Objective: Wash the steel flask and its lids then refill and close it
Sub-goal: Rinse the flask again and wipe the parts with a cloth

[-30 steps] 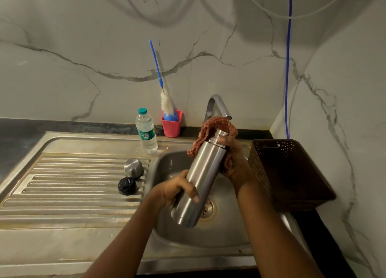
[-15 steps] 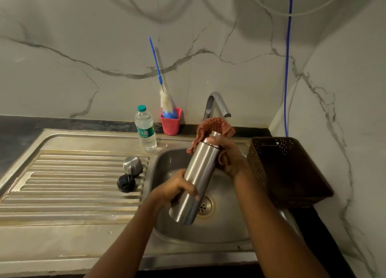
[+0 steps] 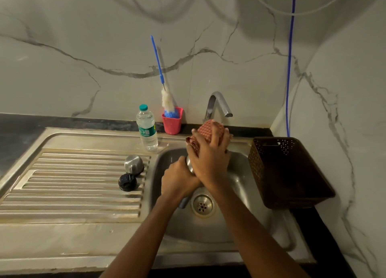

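Steel sink [image 3: 246, 221] below marble wall: flask [image 3: 189, 163] tilted over basin, left hand [image 3: 179, 179] gripping its lower body, right hand [image 3: 208, 160] clamping checked cloth [image 3: 208, 129] over its top. Risk: wet steel slips, flask drops into basin.

Red checked cloth [image 3: 205, 130], pink cup [image 3: 172, 122], black lid [image 3: 127, 182], perhaps brown basket [image 3: 259, 169].

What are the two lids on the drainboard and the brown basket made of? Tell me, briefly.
The dome lid looks like brushed steel: grey, with a soft highlight. The black lid is probably plastic: dark, with small glossy glints. The basket seems moulded plastic: brown, matte, rows of small holes.
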